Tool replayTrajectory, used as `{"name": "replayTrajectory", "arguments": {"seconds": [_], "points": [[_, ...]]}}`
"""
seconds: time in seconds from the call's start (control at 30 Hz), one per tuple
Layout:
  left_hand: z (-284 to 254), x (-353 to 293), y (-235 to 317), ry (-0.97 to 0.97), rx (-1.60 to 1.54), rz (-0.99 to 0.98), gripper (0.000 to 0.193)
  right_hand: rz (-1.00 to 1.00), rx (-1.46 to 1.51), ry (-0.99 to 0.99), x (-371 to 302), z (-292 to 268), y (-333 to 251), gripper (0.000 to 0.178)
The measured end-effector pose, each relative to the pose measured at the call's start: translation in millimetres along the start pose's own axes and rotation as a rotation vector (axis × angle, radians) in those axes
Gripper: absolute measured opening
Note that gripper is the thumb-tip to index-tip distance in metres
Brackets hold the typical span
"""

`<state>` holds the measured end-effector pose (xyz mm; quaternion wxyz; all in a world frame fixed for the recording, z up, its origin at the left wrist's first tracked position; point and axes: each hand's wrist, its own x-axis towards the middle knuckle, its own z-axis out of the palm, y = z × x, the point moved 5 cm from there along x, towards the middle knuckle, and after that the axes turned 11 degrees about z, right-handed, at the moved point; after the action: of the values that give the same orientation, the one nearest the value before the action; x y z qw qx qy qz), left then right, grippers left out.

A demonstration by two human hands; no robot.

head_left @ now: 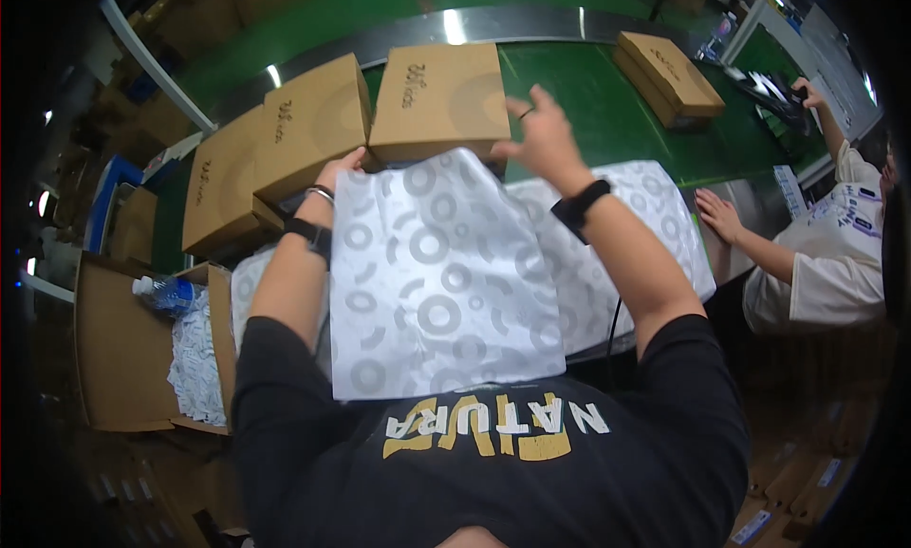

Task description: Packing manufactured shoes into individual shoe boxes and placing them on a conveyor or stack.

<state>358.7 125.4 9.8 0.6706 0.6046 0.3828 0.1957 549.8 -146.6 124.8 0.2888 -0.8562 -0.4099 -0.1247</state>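
A large white wrapping sheet [441,292] printed with grey rings and arcs spreads in front of my chest. My left hand [340,172] is closed at its upper left corner, next to the cardboard boxes; the sheet hides part of the fingers. My right hand [546,140] is open, thumb and fingers apart, just off the right side of a closed brown cardboard box [436,92]. The upper edge of the sheet overlaps the near side of that box. More of the same patterned sheeting [626,235] lies under my right forearm.
Two more brown boxes, a middle one [313,121] and a left one [220,187], stand on the green conveyor belt [560,83]; another box [669,78] sits farther right. An open carton [123,349] holds a bottle [171,292] and small white packets. A co-worker's hand [719,216] rests at right.
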Motion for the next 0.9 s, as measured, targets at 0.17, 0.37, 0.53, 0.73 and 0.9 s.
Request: {"name": "replayTrajectory", "arguments": {"seconds": [0.17,0.37,0.53,0.73,0.9], "points": [[34,48,-10,-0.020,0.098,-0.030,0.071,-0.100,-0.499,-0.175,25,133,8,0.046],[36,30,27,-0.002,0.449,0.038,0.066,-0.131,-0.040,-0.230,33,89,40,0.080],[71,-7,31,-0.471,-0.459,-0.016,0.063,-0.204,0.190,-0.024,12,52,47,0.080],[79,-38,40,-0.515,0.199,0.141,0.052,0.649,0.877,0.069,6,40,91,0.067],[63,-36,12,-0.440,0.770,0.204,0.047,1.223,1.388,-0.354,-40,92,122,0.066]]}}
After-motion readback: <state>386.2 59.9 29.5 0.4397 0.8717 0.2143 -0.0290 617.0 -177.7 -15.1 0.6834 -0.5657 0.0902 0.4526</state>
